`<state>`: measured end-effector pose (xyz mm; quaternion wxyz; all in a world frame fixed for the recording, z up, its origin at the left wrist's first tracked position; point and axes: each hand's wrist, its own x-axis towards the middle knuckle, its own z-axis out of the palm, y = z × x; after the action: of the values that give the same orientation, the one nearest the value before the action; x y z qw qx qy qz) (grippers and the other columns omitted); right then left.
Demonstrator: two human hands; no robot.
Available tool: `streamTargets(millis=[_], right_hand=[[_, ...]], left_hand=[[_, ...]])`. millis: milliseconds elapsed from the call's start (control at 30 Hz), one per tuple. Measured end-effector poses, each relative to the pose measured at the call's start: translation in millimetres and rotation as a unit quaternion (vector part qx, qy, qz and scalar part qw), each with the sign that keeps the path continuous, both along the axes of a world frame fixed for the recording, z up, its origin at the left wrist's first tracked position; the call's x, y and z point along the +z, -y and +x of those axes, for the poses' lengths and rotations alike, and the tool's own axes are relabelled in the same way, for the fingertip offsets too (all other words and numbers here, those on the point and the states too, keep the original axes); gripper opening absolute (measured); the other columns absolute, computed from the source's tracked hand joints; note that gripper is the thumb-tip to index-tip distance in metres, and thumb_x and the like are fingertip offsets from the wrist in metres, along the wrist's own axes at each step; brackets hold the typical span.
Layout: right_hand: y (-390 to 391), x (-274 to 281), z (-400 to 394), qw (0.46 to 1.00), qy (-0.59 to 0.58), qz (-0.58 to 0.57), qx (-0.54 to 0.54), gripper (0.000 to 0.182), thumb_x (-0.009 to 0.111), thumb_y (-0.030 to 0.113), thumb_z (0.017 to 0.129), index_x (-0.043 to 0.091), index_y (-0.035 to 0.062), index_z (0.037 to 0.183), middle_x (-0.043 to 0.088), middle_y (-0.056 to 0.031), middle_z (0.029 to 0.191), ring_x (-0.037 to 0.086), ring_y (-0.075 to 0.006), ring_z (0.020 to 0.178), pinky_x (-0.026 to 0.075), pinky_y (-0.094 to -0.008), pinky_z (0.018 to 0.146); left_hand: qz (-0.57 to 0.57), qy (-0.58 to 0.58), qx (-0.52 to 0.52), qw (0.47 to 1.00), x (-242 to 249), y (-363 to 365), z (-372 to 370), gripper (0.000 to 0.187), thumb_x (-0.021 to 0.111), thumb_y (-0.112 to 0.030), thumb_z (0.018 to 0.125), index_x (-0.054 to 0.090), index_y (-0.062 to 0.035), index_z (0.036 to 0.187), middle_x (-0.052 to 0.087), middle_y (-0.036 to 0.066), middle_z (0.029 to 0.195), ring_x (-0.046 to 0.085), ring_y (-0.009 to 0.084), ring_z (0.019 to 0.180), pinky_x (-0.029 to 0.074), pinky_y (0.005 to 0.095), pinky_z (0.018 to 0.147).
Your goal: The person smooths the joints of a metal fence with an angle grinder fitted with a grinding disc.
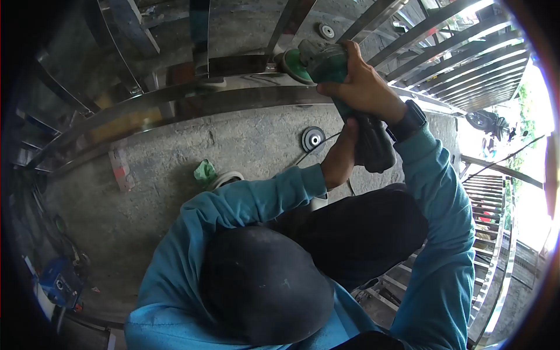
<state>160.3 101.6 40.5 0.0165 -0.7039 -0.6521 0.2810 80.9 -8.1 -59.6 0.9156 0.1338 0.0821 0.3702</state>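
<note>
Both of my hands hold an angle grinder [376,143], with a green-grey head and a dark body. My right hand [373,87], with a dark watch at the wrist, is closed over its front part, thumb toward the rail. Lower down, my left hand [341,156] is wrapped against the side of the body, its fingers partly hidden. The green disc [298,65] on the grinder's head overlaps the edge of a shiny metal rail [233,99], part of a barred frame.
Loose round discs lie on the concrete floor, one near the rail [313,139] and one beyond it [326,31]. A green crumpled scrap [205,171] is by a shoe [226,178]. Barred metal panels [455,46] stand at right. A blue machine [60,283] sits at lower left.
</note>
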Motion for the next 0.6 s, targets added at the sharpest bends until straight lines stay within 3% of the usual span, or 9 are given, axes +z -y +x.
streamTargets(millis=[100,200,267,367,467,600], right_hand=[[3,1,7,1.0,-0.019,0.008,0.007,0.104,0.081,0.038,0.076,0.021,-0.0059,0.148,0.067,-0.0309,0.107,0.069,-0.0425,0.102,0.054,-0.0418,0.089],[16,10,7,1.0,-0.006,0.024,-0.008,0.103,0.083,0.037,0.075,0.023,-0.0049,0.148,0.065,-0.0297,0.116,0.067,-0.0384,0.109,0.052,-0.0399,0.093],[27,22,8,0.997,-0.028,-0.03,-0.064,0.101,0.085,0.033,0.076,0.025,-0.0026,0.148,0.061,-0.0261,0.125,0.063,-0.0321,0.115,0.051,-0.0382,0.096],[52,26,25,0.991,-0.065,-0.043,-0.112,0.096,0.084,0.028,0.08,0.025,0.005,0.152,0.059,-0.0205,0.128,0.061,-0.0269,0.112,0.05,-0.0363,0.093],[68,41,25,0.979,-0.106,-0.045,-0.166,0.095,0.084,0.026,0.079,0.025,-0.0003,0.149,0.059,-0.0194,0.125,0.06,-0.0258,0.114,0.05,-0.0362,0.096],[65,46,22,0.985,-0.097,-0.025,-0.142,0.095,0.083,0.027,0.08,0.024,0.0015,0.15,0.06,-0.0196,0.125,0.061,-0.0265,0.113,0.049,-0.0374,0.096]], left_hand=[[0.044,0.001,-0.014,0.999,-1,1,1,0.075,0.022,-0.07,0.101,0.039,-0.0116,0.144,0.063,0.007,0.122,0.067,0.0172,0.11,0.058,0.0375,0.091],[0.044,0.029,-0.075,0.996,4,7,-1,0.079,0.022,-0.071,0.1,0.037,-0.0099,0.148,0.058,0.01,0.135,0.065,0.0215,0.118,0.06,0.0396,0.091],[0.06,0.014,-0.102,0.993,17,12,-13,0.078,0.021,-0.069,0.101,0.036,-0.01,0.149,0.056,0.011,0.137,0.064,0.0225,0.119,0.06,0.0399,0.091],[0.106,0.026,-0.164,0.98,17,17,-15,0.076,0.02,-0.067,0.103,0.031,-0.0104,0.153,0.051,0.013,0.142,0.063,0.0256,0.121,0.059,0.0429,0.091],[0.12,0.063,-0.237,0.962,19,22,-10,0.081,0.017,-0.072,0.101,0.031,-0.0118,0.154,0.053,0.012,0.142,0.06,0.0229,0.123,0.054,0.0434,0.097],[0.033,0.063,-0.193,0.979,26,20,0,0.083,0.015,-0.073,0.1,0.034,-0.0119,0.153,0.056,0.01,0.139,0.06,0.0203,0.124,0.053,0.0413,0.099]])
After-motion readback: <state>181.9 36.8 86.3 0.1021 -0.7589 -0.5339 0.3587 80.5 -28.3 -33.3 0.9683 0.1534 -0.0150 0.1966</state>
